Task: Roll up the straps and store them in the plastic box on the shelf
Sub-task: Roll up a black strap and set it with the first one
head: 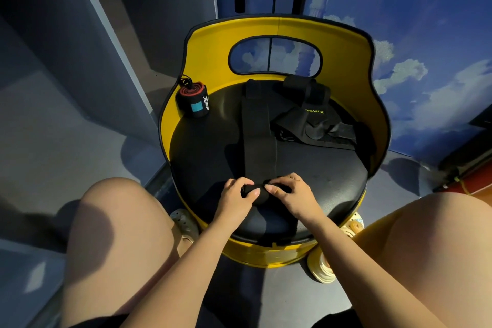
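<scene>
Bare knees frame the bottom of the picture, and between them a yellow chair point(279, 32) carries a long black strap point(259, 128) running from the centre straight up the frame. Its near end is a small roll lying crosswise, pinched by the curled fingers of the left hand point(237, 196) and right hand point(290, 194) equally; rolling goes upward.

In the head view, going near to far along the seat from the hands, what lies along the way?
Left hand and right hand gripping the rolled end → flat black strap running away → its far end at the yellow backrest.
</scene>
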`<state>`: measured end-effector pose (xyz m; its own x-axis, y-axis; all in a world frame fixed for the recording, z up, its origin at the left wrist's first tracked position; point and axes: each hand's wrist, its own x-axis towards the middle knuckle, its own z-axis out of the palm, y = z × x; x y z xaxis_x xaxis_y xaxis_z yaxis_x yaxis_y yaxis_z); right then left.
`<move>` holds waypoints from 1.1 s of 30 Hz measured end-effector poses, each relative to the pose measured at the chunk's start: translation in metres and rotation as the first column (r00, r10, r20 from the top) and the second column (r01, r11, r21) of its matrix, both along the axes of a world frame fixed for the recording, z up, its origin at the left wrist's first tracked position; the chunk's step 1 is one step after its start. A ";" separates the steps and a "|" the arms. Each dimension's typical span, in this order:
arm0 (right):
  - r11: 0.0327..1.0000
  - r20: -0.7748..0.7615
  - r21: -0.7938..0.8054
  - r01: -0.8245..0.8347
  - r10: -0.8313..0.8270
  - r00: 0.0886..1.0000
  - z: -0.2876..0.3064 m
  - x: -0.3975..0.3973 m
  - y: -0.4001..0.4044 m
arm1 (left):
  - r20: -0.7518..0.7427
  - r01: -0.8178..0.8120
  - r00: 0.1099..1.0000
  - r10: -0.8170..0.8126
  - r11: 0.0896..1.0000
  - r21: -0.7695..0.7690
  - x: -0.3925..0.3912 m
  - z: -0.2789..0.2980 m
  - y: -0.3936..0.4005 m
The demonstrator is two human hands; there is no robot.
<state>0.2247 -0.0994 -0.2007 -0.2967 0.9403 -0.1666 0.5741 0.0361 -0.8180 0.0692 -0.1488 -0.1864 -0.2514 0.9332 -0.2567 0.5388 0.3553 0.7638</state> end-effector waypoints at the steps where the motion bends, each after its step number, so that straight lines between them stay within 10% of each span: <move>1: 0.998 0.001 0.056 0.003 -0.003 1.000 -0.001 -0.001 -0.002 | 0.007 -0.003 1.000 0.003 1.000 0.005 0.000 0.000 0.001; 11: 0.900 0.161 0.328 -0.287 0.246 0.956 -0.013 0.014 -0.001 | -0.140 -0.016 0.990 -0.002 0.992 -0.123 -0.006 -0.004 0.019; 19: 0.942 0.104 0.156 -0.297 0.284 0.953 0.003 0.015 0.014 | -0.435 0.176 0.898 -0.069 0.962 0.210 -0.012 -0.001 0.008; 24: 0.944 0.102 0.048 -0.326 0.320 0.942 0.008 0.015 0.020 | -0.568 0.434 0.758 -0.321 0.898 0.073 -0.020 0.001 0.005; 33: 0.931 0.159 0.146 -0.333 0.311 0.937 0.012 0.013 0.013 | -0.325 0.357 0.882 -0.341 0.934 -0.011 -0.023 0.003 0.011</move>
